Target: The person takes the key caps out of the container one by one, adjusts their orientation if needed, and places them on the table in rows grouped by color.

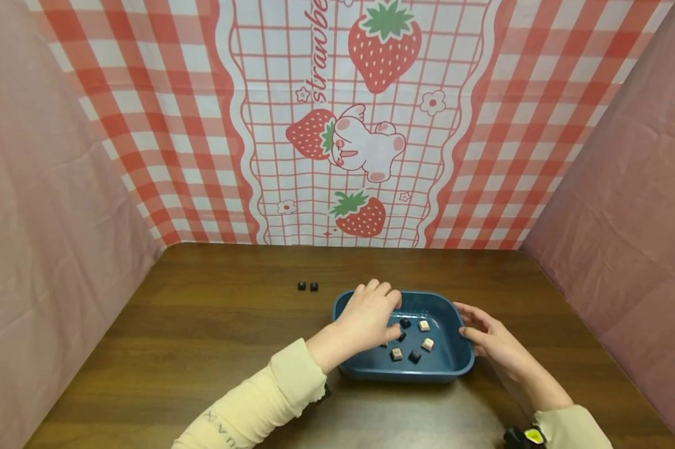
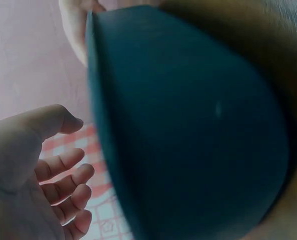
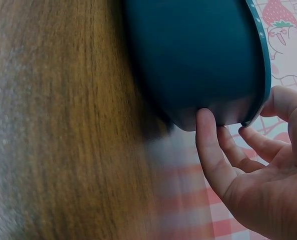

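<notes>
A dark blue basin [image 1: 421, 373] sits on the table with several keycaps inside, some white like this keycap [image 1: 427, 344] and some black like this keycap [image 1: 414, 357]. Over the left part of the basin hovers my left hand [image 1: 368, 315], hiding some of what lies beneath. In the left wrist view, the left hand [image 2: 43, 170] has its thumb apart from loosely bent fingers, with nothing between them. My right hand [image 1: 500, 349] grips the basin's right end, thumb at the rim. The right wrist view shows its fingers [image 3: 208, 145] against the basin's outer wall.
Two black keycaps [image 1: 308, 286] lie side by side on the brown wooden table [image 1: 214, 324], beyond the basin's left end. A strawberry-patterned cloth [image 1: 365, 156] hangs at the back, and a pink curtain [image 1: 62, 218] hangs on each side.
</notes>
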A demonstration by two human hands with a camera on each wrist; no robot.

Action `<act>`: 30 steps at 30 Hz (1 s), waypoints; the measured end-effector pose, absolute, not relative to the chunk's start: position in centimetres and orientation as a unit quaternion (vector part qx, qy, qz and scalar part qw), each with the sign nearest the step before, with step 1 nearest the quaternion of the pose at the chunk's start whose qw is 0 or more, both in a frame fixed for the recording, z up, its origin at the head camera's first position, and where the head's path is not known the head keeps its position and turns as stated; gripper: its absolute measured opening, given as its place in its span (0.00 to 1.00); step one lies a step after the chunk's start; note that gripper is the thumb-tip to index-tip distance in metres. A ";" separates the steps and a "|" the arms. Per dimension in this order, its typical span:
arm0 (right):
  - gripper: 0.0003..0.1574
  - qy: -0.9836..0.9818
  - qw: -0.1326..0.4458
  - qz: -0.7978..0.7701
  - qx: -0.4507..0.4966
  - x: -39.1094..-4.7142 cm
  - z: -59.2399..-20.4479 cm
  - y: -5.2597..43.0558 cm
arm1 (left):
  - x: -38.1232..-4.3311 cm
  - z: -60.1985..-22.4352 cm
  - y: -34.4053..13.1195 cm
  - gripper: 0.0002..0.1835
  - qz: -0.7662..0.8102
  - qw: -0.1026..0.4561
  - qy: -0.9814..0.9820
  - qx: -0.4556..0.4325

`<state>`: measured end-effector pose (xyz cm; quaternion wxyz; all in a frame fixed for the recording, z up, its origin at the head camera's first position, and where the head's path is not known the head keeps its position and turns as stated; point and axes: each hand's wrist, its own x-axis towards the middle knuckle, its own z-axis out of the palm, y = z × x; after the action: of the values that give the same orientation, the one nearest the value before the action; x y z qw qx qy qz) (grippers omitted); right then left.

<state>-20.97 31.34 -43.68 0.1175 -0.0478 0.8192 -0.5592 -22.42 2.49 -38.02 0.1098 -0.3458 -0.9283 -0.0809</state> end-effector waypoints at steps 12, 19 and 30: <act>0.38 0.813 0.114 -0.567 -0.064 -20.9 -43.5 31.2 | -22.4 -40.9 5.4 0.18 -0.097 0.070 -0.919 -0.375; 0.38 0.808 0.121 -0.574 -0.056 -21.0 -43.6 31.1 | -22.2 -42.4 6.4 0.18 -0.063 0.054 -0.921 -0.382; 0.39 0.803 0.118 -0.581 -0.061 -20.8 -43.5 31.1 | -22.3 -43.5 7.0 0.15 -0.045 0.040 -0.916 -0.396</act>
<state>-20.84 31.06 -43.48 0.1183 -0.0608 0.8027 -0.5814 -22.31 7.02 -43.48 0.0398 -0.3961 -0.9163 -0.0449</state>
